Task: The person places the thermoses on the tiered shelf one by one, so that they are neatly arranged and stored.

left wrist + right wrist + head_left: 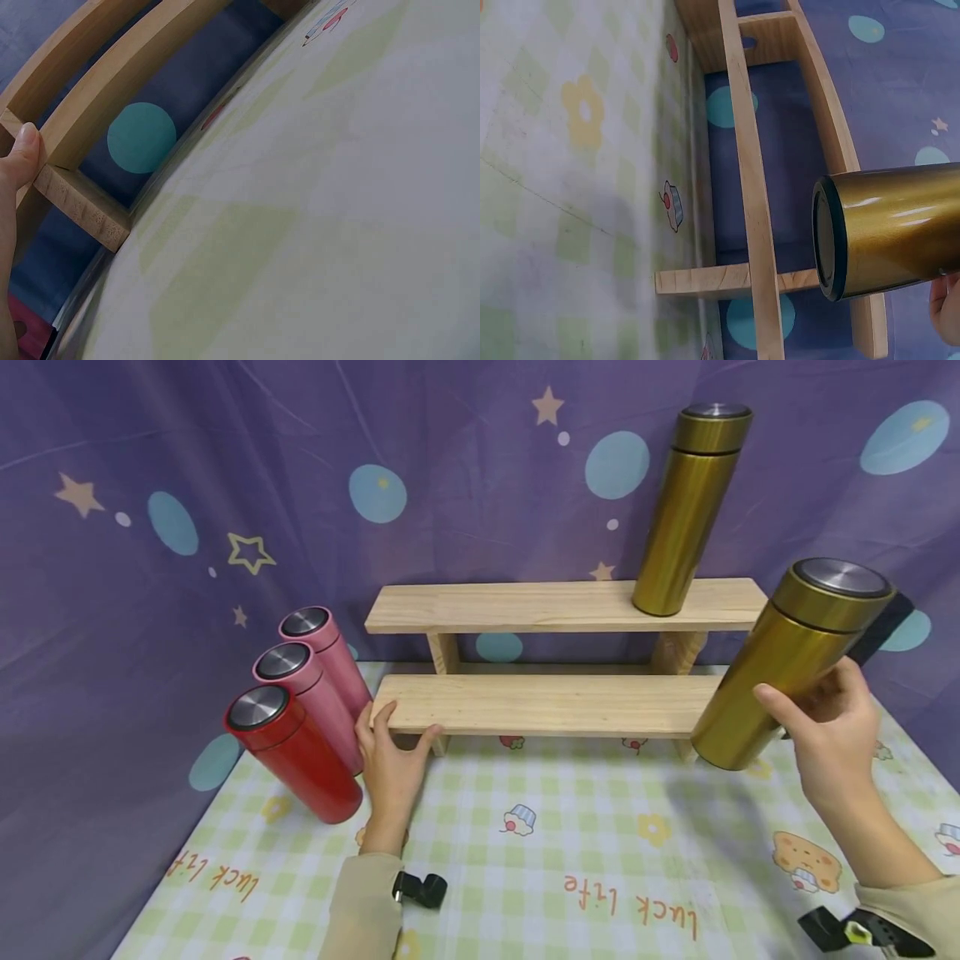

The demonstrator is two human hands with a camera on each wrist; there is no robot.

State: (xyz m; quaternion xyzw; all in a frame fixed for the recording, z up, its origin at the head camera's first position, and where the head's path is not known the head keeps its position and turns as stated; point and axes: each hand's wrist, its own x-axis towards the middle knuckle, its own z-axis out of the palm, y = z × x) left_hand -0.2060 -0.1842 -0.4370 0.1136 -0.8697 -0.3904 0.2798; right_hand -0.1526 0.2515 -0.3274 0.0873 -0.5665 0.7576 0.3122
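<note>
My right hand [836,735] grips a gold thermos bottle [787,668], tilted and raised by the right end of the lower tier. In the right wrist view the bottle's base [826,238] hangs near the shelf boards. With thumb and fingers spread round its left front corner, my left hand [393,768] holds the two-tier wooden shelf [540,703]; the left wrist view has the thumb [27,146] against a board's edge. Another gold thermos bottle [693,510] stands on the upper tier [510,606], toward the right.
Left of the shelf stand two pink thermos bottles [318,693] and a red one [300,756], close to my left hand. A black object [885,627] is mostly hidden behind the held bottle. A checked cloth [487,877] covers the table; a purple curtain [465,443] hangs behind.
</note>
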